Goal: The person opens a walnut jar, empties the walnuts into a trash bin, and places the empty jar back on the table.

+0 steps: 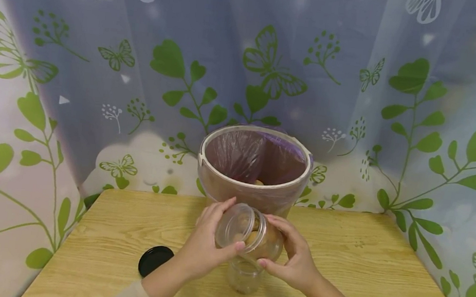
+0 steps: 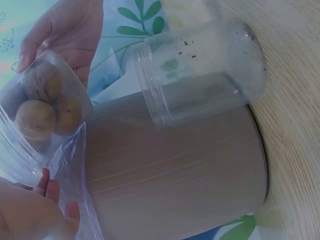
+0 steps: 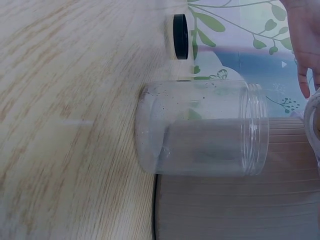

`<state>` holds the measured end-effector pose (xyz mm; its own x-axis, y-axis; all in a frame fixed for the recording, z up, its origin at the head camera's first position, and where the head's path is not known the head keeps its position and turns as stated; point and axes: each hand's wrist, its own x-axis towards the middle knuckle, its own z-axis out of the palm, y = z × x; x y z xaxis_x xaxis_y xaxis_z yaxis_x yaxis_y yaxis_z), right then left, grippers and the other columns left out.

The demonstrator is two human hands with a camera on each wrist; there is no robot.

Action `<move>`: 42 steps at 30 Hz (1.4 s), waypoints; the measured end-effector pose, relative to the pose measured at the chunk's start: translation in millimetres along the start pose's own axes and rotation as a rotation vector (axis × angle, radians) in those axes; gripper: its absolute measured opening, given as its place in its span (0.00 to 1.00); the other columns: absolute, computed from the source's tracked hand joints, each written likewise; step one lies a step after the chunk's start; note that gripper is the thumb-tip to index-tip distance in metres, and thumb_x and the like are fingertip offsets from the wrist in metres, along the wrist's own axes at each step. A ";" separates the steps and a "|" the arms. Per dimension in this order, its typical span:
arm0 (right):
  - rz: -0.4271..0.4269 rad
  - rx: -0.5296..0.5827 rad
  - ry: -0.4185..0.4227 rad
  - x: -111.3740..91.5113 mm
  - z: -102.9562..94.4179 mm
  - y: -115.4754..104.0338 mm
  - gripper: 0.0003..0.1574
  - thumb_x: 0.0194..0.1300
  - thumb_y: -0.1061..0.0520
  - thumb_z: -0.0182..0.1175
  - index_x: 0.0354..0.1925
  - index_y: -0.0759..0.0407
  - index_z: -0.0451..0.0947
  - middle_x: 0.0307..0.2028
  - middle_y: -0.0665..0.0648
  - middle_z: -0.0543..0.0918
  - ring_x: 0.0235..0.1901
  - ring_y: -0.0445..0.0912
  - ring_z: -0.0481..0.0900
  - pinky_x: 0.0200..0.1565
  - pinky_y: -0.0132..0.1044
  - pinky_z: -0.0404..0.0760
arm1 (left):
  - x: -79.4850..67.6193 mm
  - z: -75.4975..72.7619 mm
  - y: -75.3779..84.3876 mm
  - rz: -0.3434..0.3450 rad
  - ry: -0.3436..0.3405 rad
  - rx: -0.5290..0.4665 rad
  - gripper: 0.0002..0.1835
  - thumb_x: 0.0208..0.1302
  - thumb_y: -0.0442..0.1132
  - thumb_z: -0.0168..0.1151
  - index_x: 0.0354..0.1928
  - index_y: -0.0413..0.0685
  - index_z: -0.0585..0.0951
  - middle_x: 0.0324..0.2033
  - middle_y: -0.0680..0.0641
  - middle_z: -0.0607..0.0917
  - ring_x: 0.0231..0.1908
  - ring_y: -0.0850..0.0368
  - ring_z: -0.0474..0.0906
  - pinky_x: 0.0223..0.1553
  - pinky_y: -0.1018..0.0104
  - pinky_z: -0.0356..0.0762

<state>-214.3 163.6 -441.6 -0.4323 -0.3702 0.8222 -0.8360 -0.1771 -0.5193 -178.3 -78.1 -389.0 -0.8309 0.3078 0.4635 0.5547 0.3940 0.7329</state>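
Note:
Above the table, my right hand point(image 1: 296, 258) grips a clear jar point(image 1: 273, 243) with several round brown walnuts point(image 2: 36, 120) inside, its threaded neck tipped to the left. Against that neck my left hand point(image 1: 200, 244) holds a clear round plastic lid point(image 1: 229, 226), thumb in front and fingers behind. A second clear jar point(image 1: 245, 281) stands upright and uncapped just below both hands. In the right wrist view, small dark specks dot the wall of this standing jar point(image 3: 200, 130). The left hand point(image 3: 302, 40) partly shows there at the upper right.
A brown bin point(image 1: 216, 187) with a white rim and a thin purplish bag lining stands behind the hands; something light brown point(image 1: 259, 183) shows inside. A black lid point(image 1: 156, 259) lies left of the standing jar on the wood-grain table point(image 1: 365, 266). A patterned curtain point(image 1: 216, 28) hangs behind.

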 end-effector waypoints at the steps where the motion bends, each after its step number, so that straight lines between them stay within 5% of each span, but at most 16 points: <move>1: 0.000 -0.001 0.000 -0.3 0.0 0.1 0.49 0.53 0.65 0.77 0.66 0.77 0.62 0.67 0.63 0.70 0.68 0.50 0.67 0.67 0.37 0.67 | -0.4 -0.7 -0.1 0.004 -0.006 0.004 0.46 0.58 0.56 0.69 0.76 0.56 0.61 0.68 0.51 0.67 0.68 0.50 0.60 0.63 0.34 0.60; 6: -0.001 -0.001 0.002 -0.4 0.4 -0.8 0.49 0.54 0.63 0.76 0.66 0.78 0.62 0.67 0.64 0.70 0.68 0.50 0.67 0.67 0.37 0.67 | -2.3 -3.5 -0.8 -0.005 -0.041 -0.004 0.44 0.59 0.55 0.69 0.75 0.56 0.61 0.68 0.51 0.66 0.68 0.49 0.59 0.63 0.33 0.59; 18: -0.006 0.004 0.015 1.2 -0.2 -4.4 0.48 0.54 0.63 0.76 0.66 0.78 0.63 0.66 0.65 0.71 0.68 0.51 0.67 0.67 0.37 0.66 | -7.5 -11.5 -11.1 -0.145 -0.061 -0.178 0.45 0.56 0.49 0.76 0.72 0.52 0.62 0.63 0.49 0.68 0.65 0.50 0.63 0.67 0.36 0.55; 29: 0.012 0.008 0.026 -0.1 -3.2 -6.4 0.48 0.53 0.65 0.77 0.66 0.78 0.63 0.66 0.65 0.71 0.68 0.51 0.67 0.67 0.37 0.66 | -15.5 -17.3 -31.4 -0.124 -0.057 -0.128 0.45 0.61 0.46 0.72 0.76 0.63 0.59 0.65 0.50 0.68 0.66 0.49 0.63 0.66 0.31 0.54; 36: 0.025 0.001 0.030 -1.8 -5.1 -6.1 0.49 0.52 0.66 0.77 0.66 0.77 0.63 0.66 0.64 0.71 0.68 0.51 0.67 0.67 0.37 0.66 | -18.8 -17.5 -41.1 -0.155 -0.046 -0.142 0.44 0.59 0.49 0.74 0.74 0.58 0.62 0.62 0.49 0.69 0.64 0.49 0.64 0.66 0.32 0.54; 42: 0.029 -0.007 0.037 -3.7 -7.1 -5.9 0.49 0.50 0.67 0.77 0.66 0.77 0.63 0.66 0.64 0.71 0.68 0.51 0.68 0.67 0.37 0.66 | -21.9 -16.4 -50.4 -0.253 -0.092 -0.097 0.46 0.57 0.51 0.76 0.73 0.48 0.62 0.61 0.45 0.69 0.64 0.44 0.65 0.65 0.33 0.57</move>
<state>-210.2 172.5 -439.9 -0.4685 -0.3411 0.8150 -0.8253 -0.1601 -0.5415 -188.7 -118.9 -427.9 -0.9327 0.2894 0.2153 0.3193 0.3846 0.8661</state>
